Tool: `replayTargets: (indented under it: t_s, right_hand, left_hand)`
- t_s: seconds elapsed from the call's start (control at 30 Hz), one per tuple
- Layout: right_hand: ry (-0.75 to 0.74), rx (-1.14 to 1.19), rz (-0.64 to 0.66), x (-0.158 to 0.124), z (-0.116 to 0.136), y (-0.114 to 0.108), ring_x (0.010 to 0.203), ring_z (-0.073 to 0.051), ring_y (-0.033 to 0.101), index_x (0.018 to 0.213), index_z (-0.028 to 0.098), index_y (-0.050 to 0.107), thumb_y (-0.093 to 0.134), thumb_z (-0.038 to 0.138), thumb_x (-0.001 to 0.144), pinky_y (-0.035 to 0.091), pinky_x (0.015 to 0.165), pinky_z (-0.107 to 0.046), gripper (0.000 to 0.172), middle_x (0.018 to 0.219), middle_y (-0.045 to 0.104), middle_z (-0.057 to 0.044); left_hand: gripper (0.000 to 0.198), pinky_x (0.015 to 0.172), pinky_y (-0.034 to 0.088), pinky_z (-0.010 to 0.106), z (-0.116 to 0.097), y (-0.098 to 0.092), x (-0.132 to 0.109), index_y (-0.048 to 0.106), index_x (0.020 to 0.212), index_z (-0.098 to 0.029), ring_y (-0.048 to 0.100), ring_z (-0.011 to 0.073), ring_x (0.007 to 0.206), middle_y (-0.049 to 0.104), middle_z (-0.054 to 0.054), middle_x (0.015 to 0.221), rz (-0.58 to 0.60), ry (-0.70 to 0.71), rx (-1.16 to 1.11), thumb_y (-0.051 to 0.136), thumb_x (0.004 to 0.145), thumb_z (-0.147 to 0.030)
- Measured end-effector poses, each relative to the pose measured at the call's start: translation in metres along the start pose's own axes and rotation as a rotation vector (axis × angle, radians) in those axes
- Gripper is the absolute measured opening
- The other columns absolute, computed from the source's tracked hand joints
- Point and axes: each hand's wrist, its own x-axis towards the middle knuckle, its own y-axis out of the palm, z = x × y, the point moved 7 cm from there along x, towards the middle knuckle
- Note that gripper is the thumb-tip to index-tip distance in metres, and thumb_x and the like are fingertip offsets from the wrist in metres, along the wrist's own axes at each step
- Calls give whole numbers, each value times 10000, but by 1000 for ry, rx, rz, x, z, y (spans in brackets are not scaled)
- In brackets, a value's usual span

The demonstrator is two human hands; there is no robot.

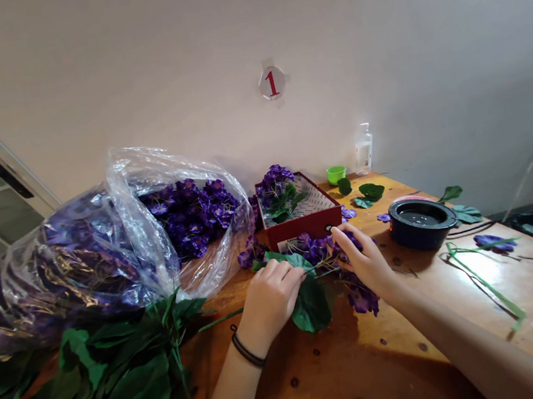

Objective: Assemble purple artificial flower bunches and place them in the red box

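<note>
My left hand (269,297) is closed around the stem of a green artificial leaf (310,304) that lies on the wooden table (402,353). My right hand (364,258) pinches a sprig of purple artificial flowers (322,248) just in front of a red box (299,211). More purple blossoms (363,299) hang below my right palm. A black band sits on my left wrist.
A large clear plastic bag (102,246) full of purple flowers lies at the left, with a pile of green leaf stems (99,388) in front of it. A black round pot (422,221), a green cup (336,173), a clear bottle (364,149) and loose leaves stand at the right.
</note>
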Motion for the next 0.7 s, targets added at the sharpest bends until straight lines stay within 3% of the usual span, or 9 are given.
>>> replayTargets:
  t_s: [0.2, 0.33, 0.53, 0.7]
  right_hand:
    - [-15, 19, 46, 2, -4, 4, 530, -96, 381, 831, 249, 460, 492, 527, 857, 344, 408, -180, 281, 696, 413, 29]
    - [-104, -32, 165, 2, 3, 9, 486, -89, 393, 854, 253, 441, 499, 474, 873, 368, 436, -205, 230, 673, 442, 46]
    - [-280, -237, 314, 3, 24, 8, 826, -165, 597, 916, 222, 515, 659, 380, 785, 487, 772, -302, 251, 915, 618, -28]
    - [-271, -284, 357, 4, 24, 8, 742, -158, 627, 857, 208, 535, 664, 358, 772, 507, 729, -302, 215, 806, 658, -16]
  left_hand:
    - [158, 654, 416, 280, -1, 1, 0, 612, 886, -195, 489, 170, 745, 598, 15, 763, -4, 19, 4, 464, 923, -232]
    - [143, 661, 423, 280, 2, 2, 1, 613, 886, -192, 492, 168, 741, 595, 15, 757, -4, 9, -18, 477, 917, -225]
    - [174, 671, 430, 278, 7, -4, 2, 601, 843, -177, 499, 163, 735, 578, 24, 741, -88, -22, -79, 462, 926, -239]
    - [180, 639, 418, 269, 4, -3, 1, 605, 824, -174, 489, 160, 715, 551, 22, 706, -95, -4, -88, 467, 923, -234]
